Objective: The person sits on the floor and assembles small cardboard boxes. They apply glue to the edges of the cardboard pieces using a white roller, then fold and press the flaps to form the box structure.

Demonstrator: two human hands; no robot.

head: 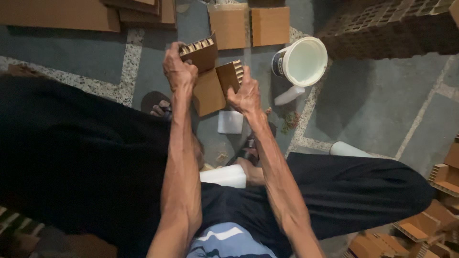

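Observation:
I hold a brown honeycomb cardboard piece (209,91) out in front of me with both hands. My left hand (178,69) grips its upper left flap, whose cut edge shows the cell pattern. My right hand (246,93) grips the right flap, which is folded up beside the other. The flat middle part hangs down between my hands.
A white plastic bucket (302,61) stands on the grey floor to the right, a white tube (289,95) beside it. Flat cardboard squares (248,25) lie ahead, larger sheets (62,14) at top left. Folded cardboard pieces (430,215) pile up at lower right. A dark honeycomb stack (392,26) sits top right.

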